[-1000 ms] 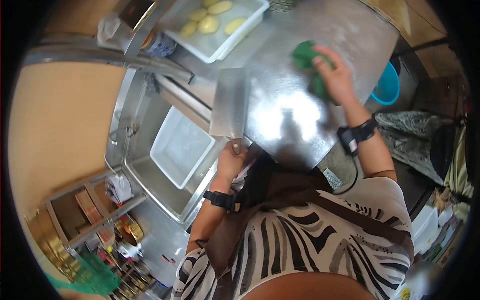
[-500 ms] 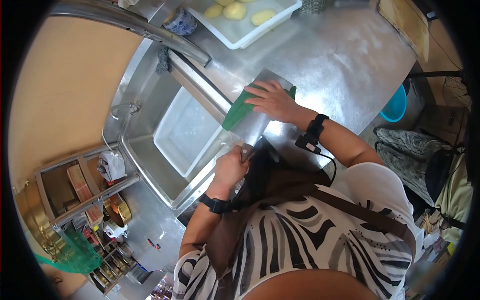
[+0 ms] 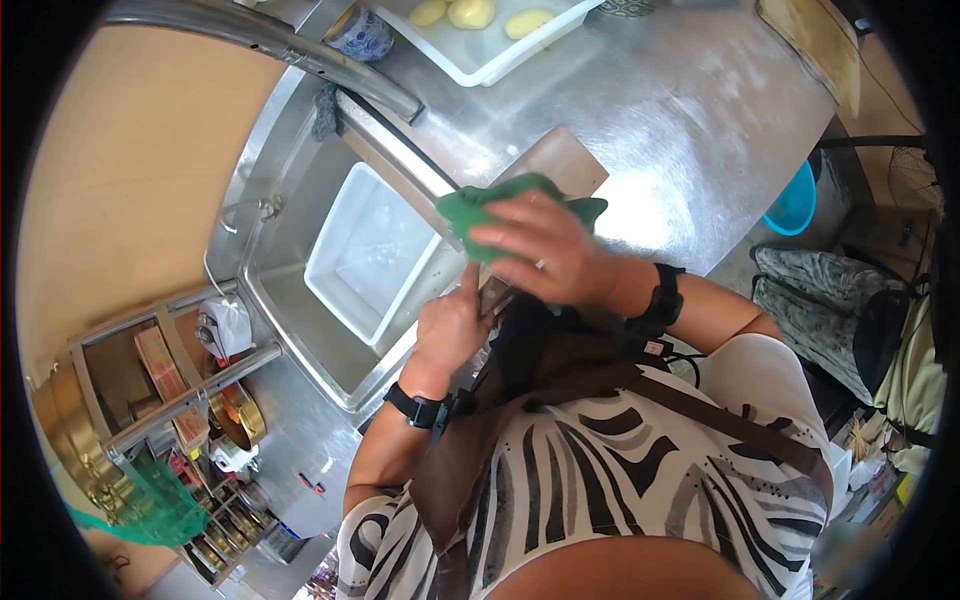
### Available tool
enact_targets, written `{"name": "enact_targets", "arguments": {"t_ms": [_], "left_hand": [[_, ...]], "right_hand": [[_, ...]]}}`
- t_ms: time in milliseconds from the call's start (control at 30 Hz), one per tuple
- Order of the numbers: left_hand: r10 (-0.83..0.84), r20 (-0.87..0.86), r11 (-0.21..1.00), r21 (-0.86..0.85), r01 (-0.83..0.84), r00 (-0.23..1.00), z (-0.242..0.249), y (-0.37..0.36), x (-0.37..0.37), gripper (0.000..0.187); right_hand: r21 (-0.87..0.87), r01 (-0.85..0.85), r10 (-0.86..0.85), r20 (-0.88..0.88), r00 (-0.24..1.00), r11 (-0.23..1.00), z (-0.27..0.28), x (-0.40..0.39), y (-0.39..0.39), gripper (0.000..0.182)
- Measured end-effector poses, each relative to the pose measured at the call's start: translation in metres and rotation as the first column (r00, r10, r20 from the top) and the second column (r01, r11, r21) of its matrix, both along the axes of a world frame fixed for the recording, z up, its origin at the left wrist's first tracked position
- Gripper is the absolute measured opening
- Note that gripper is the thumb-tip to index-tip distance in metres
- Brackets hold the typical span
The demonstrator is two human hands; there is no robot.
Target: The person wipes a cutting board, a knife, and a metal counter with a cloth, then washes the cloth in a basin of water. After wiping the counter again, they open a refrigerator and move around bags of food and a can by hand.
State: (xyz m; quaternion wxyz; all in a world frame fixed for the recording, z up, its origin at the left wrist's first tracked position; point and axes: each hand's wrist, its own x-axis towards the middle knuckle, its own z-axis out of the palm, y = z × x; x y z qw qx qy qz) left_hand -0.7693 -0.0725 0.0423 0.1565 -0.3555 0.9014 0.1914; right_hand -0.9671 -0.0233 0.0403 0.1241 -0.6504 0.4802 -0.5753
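My left hand [image 3: 452,325] is closed round the handle of a cleaver [image 3: 572,162], low near my body, with the index finger stretched along toward the blade. The broad, rectangular blade points away over the metal counter, and its far end shows beyond a green cloth [image 3: 468,212]. My right hand [image 3: 550,250] holds this cloth against the blade near the handle. Its fingers lie over the cloth and are slightly blurred. The cloth and the hand hide the middle of the blade.
A sink [image 3: 262,305] on the left holds a white plastic tub [image 3: 322,265]. Another white tub [image 3: 482,78] with several peeled potatoes [image 3: 470,12] stands at the back of the counter [image 3: 690,130]. A blue-and-white pot [image 3: 362,38] is beside it. A blue basin [image 3: 792,200] sits beyond the counter's right edge.
My right hand and the green cloth have slid back along the blade toward the handle, baring the blade's far end. My left hand keeps its hold on the handle.
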Motion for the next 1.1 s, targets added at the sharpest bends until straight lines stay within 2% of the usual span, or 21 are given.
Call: {"name": "enact_targets", "arguments": {"t_ms": [100,200,300,367,433,467,500,533,567,600,633,667,700,733,800,833,900,933,1000,1067,1100], "left_hand": [[0.001,-0.041,1.000,0.012,-0.001,0.999,0.008,0.000,0.000,0.063],[-0.018,-0.078,1.000,0.009,0.019,0.997,0.005,0.002,0.020,0.057],[-0.056,-0.099,0.998,-0.027,0.053,0.993,0.006,0.003,0.043,0.055],[-0.042,-0.103,0.999,-0.031,0.039,0.994,0.011,0.006,0.052,0.054],[0.170,-0.036,0.985,0.027,-0.169,0.985,0.024,0.011,0.060,0.057],[0.258,-0.092,0.966,0.061,-0.253,0.962,0.030,0.015,0.062,0.063],[0.261,-0.091,0.965,0.060,-0.256,0.961,0.030,0.017,0.062,0.063],[0.377,-0.275,0.924,0.177,-0.339,0.884,0.030,0.021,0.063,0.067],[0.490,-0.433,0.869,0.306,-0.388,0.756,0.030,0.025,0.061,0.071],[0.644,-0.440,0.753,0.509,-0.418,0.625,0.027,0.026,0.056,0.071],[0.645,-0.444,0.753,0.511,-0.415,0.622,0.030,0.026,0.049,0.071],[0.786,-0.369,0.573,0.736,-0.361,0.496,0.035,0.023,0.040,0.070],[0.893,-0.244,0.356,0.898,-0.259,0.379,0.039,0.019,0.031,0.068],[0.923,-0.218,0.275,0.950,-0.149,0.317,0.039,0.015,0.024,0.063],[0.940,-0.180,0.197,0.980,-0.033,0.289,0.042,0.010,0.016,0.058],[0.956,-0.131,0.114,0.990,0.081,0.261,0.043,0.009,0.011,0.054],[0.940,-0.151,0.136,0.988,0.070,0.306,0.052,0.013,0.009,0.043],[0.939,-0.123,0.097,0.991,0.095,0.320,0.055,0.014,0.013,0.044],[0.926,-0.103,0.081,0.994,0.074,0.364,0.057,0.018,0.025,0.051],[0.897,-0.134,0.135,0.990,0.026,0.422,0.056,0.024,0.045,0.054],[0.869,-0.154,0.188,0.982,-0.027,0.470,0.056,0.026,0.053,0.056]], "right_hand": [[0.005,-0.097,0.096,-0.201,0.975,0.995,-0.041,0.013,0.002,0.030],[0.021,0.053,-0.036,-0.474,0.880,0.998,-0.083,-0.004,-0.001,0.035],[0.160,0.412,-0.288,-0.498,0.818,0.897,-0.109,-0.044,-0.017,0.034],[0.128,0.528,-0.432,-0.431,0.792,0.840,-0.132,-0.078,-0.022,0.025],[0.096,0.609,-0.534,-0.389,0.751,0.787,-0.148,-0.107,-0.024,0.021],[0.326,0.542,-0.559,-0.048,0.828,0.775,-0.128,-0.105,-0.024,0.021],[0.512,0.384,-0.577,0.293,0.762,0.768,-0.107,-0.105,-0.019,0.022],[0.515,0.381,-0.575,0.293,0.764,0.768,-0.080,-0.099,-0.015,0.022],[0.551,0.183,-0.531,0.580,0.618,0.814,-0.051,-0.088,-0.012,0.023],[0.513,-0.014,-0.469,0.794,0.386,0.858,-0.033,-0.073,-0.008,0.024],[0.435,-0.063,-0.371,0.827,0.422,0.898,-0.023,-0.057,-0.003,0.024],[0.374,-0.069,-0.278,0.790,0.547,0.925,-0.014,-0.039,-0.001,0.026],[0.291,0.047,-0.190,0.488,0.852,0.956,-0.012,-0.022,0.000,0.034],[0.191,-0.065,-0.032,0.466,0.884,0.979,-0.020,-0.004,-0.003,0.037],[0.045,-0.025,0.016,0.193,0.981,0.999,-0.019,0.034,-0.007,0.045],[0.114,-0.167,0.131,0.276,0.952,0.979,-0.018,0.045,-0.014,0.047],[0.102,0.079,-0.084,0.045,0.995,0.992,-0.025,0.044,-0.032,0.044],[0.101,0.088,-0.092,0.035,0.995,0.991,-0.035,0.032,-0.043,0.044],[0.139,0.360,-0.377,0.127,0.918,0.923,-0.060,-0.001,-0.070,0.037],[0.222,0.394,-0.452,0.401,0.797,0.892,-0.071,-0.042,-0.078,0.030],[0.304,0.437,-0.530,0.411,0.742,0.847,-0.059,-0.063,-0.073,0.030]]}}
